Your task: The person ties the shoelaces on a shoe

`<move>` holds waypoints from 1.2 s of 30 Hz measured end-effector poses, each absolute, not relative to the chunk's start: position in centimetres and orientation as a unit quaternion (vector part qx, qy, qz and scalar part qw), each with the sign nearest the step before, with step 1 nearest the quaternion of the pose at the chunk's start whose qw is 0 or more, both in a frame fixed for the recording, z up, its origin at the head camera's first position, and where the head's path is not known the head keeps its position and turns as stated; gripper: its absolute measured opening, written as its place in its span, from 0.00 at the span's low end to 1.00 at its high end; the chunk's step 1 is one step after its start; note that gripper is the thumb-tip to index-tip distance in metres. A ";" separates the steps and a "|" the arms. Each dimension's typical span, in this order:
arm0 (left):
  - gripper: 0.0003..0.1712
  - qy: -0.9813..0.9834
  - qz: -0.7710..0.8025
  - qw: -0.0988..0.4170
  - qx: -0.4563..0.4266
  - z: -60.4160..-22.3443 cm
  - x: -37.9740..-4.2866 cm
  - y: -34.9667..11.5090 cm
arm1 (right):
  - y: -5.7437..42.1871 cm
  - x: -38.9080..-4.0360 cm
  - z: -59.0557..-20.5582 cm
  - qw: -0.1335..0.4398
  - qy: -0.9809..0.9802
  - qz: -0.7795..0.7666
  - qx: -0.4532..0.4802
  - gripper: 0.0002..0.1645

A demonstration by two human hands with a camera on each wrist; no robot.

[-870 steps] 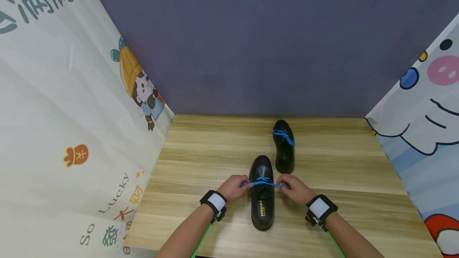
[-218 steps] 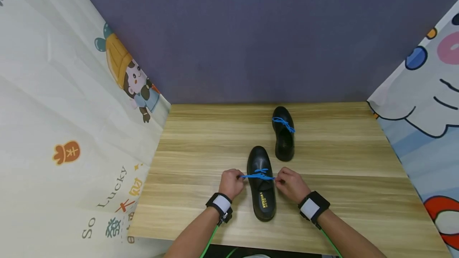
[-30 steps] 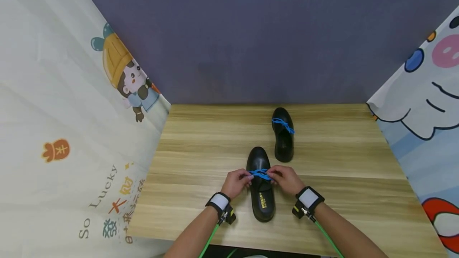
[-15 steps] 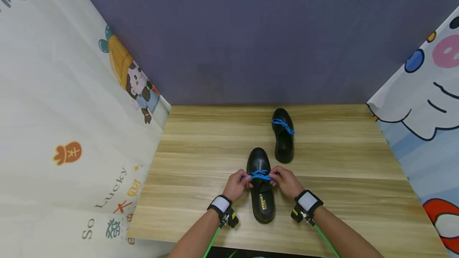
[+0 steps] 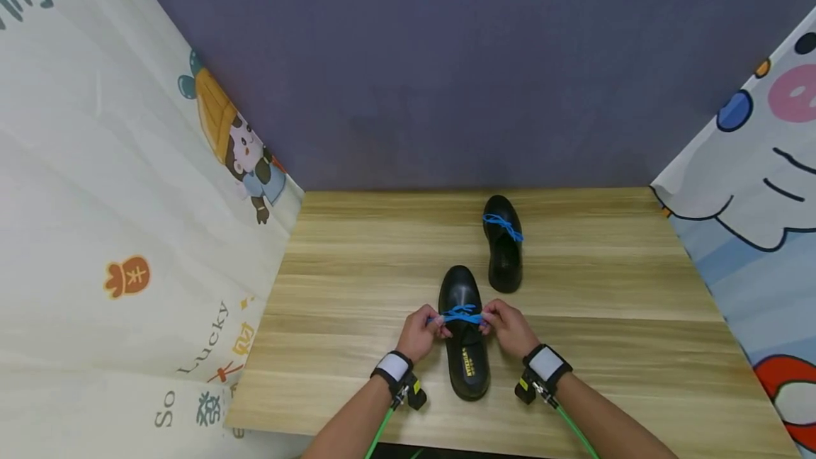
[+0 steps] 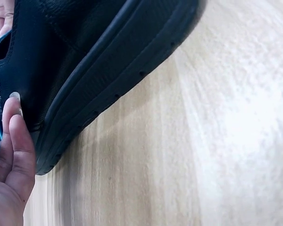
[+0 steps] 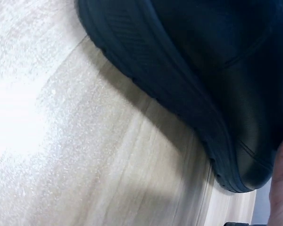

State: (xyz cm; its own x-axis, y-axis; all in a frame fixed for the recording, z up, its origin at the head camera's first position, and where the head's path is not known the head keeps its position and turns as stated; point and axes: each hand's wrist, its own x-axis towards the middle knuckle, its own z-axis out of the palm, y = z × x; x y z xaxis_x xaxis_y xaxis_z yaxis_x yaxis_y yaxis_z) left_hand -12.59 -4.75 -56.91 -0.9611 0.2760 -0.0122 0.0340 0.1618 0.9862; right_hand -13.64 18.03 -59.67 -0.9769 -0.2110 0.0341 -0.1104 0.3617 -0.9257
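A black leather shoe (image 5: 464,289) stands on the wooden table, toe away from me, gold lettering on its insole. Across its throat runs a bright blue shoelace (image 5: 463,313), crossed in the middle and drawn out to both sides. My left hand (image 5: 421,331) pinches the lace at the left side of the shoe. At the right side, my right hand (image 5: 508,326) pinches the lace too. In the left wrist view, fingers (image 6: 21,146) reach up beside the shoe's upper. The right wrist view shows mostly the shoe's side (image 7: 198,61) and an edge of the hand.
A second black shoe (image 5: 505,268) sits farther back and to the right, its blue lace (image 5: 503,225) lying over its front. The table (image 5: 605,268) meets a grey-blue panel (image 5: 446,76) behind, with printed cloths (image 5: 95,197) left and right.
Over the last second my hands have drawn slightly apart, pulling the lace outward. Long ago, single lace ends stretched wider to both sides. The second shoe has stayed in place.
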 end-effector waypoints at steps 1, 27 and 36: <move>0.07 0.754 0.642 0.096 0.101 -56.9 -12.6 -4.7 | 18.0 -13.6 -59.7 0.043 0.823 -0.558 -0.098 0.04; 0.07 0.718 0.683 0.106 0.088 -58.2 -12.6 -4.9 | 17.9 -13.3 -60.0 0.050 0.816 -0.573 -0.059 0.05; 0.08 0.720 0.681 0.108 0.072 -60.3 -13.2 -4.7 | 17.8 -13.5 -60.1 0.058 0.816 -0.574 -0.047 0.04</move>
State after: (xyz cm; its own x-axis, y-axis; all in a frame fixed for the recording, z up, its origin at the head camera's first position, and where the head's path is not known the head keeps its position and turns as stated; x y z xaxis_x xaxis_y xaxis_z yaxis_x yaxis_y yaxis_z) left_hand -13.16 -4.74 -60.27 -0.9664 0.2504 -0.0582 -0.0441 0.0615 0.9971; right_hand -13.46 17.79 -60.10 -0.9890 -0.1422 -0.0407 -0.0097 0.3371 -0.9414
